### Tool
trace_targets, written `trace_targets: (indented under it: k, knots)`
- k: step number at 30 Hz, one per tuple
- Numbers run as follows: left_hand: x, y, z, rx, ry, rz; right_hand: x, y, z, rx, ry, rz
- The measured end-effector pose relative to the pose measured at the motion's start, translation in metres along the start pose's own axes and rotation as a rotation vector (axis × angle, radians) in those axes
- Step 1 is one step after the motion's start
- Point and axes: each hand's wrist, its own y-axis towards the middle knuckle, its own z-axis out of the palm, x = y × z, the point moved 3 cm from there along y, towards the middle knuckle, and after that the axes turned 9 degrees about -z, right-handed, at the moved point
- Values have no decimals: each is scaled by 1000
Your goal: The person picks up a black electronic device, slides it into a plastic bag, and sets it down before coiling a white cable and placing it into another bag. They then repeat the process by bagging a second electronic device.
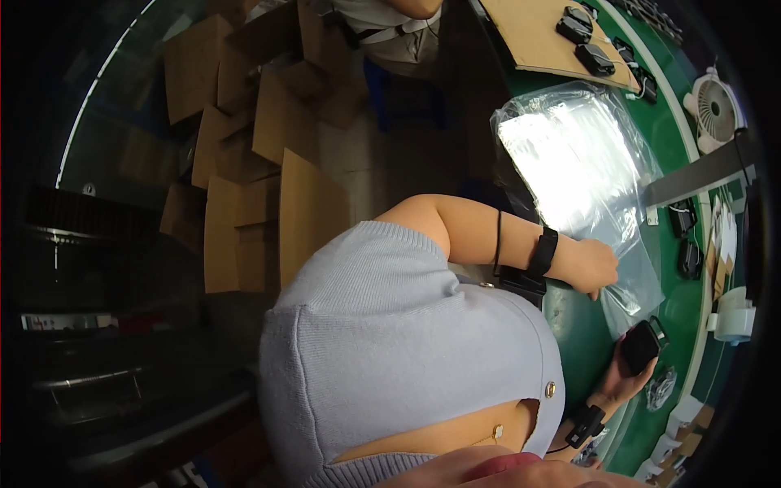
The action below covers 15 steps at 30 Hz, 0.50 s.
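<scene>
My right hand [639, 372] is closed around a small black boxy device [642, 346] with a dark loop-like frame on its far side. My left hand [587, 265] is at the edge of a clear plastic bag [639, 285], with its fingers curled down and drawn together. What those fingers pinch, if anything, is hidden beneath them. The bag lies on the green work table [576, 333], and part of it glares white. Both wrists wear black straps with small black units on them.
Several open cardboard cartons [313, 215] stand on the floor at left. A person [399, 41] is near a blue stool [407, 102]. A cardboard sheet [545, 41] holds black devices; a grey bar [691, 183], white fan [716, 106] and crumpled clear bag [661, 389] are along the table.
</scene>
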Motion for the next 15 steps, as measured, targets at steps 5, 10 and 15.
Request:
trace_targets:
  k: [5,10,15]
  knots:
    - [18,10,10,233,-60,-175,1,0,9,44,56,6]
    - [11,18,5,186,-297,-149,13,-6,6,99,114,-43]
    - [0,32,20,161,-337,-263,16,-12,19,191,202,-63]
